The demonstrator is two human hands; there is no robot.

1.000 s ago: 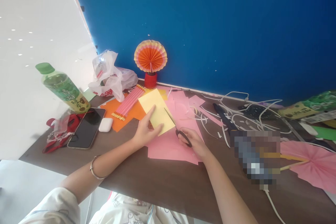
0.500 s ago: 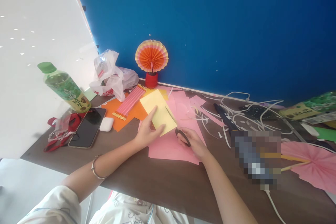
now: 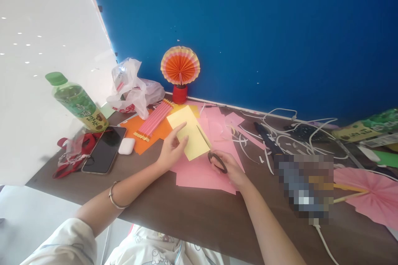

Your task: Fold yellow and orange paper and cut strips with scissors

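Note:
My right hand (image 3: 228, 168) grips a pair of dark-handled scissors (image 3: 217, 161), whose blades point up and left along the right side of a yellow sheet of paper (image 3: 190, 143). At the sheet's left edge is my left hand (image 3: 172, 148), index finger stretched out over the paper and thumb apart from it. Pink paper sheets (image 3: 202, 176) lie beneath the yellow one. Left of it, a pleated pink strip with yellow ends (image 3: 154, 121) rests on orange paper (image 3: 144, 145).
A round pleated paper fan (image 3: 180, 66) stands on a red base at the wall. Leftward are a green-capped bottle (image 3: 79, 103), plastic bags (image 3: 129, 87), a phone (image 3: 105, 150) and a white earbud case (image 3: 127, 146). White cables (image 3: 282, 140) and a pink paper fan (image 3: 370, 194) lie on the right.
My left thumb has drawn up and left, away from the yellow sheet's lower corner. The scissors stay at the sheet's right side, with more of a blade showing.

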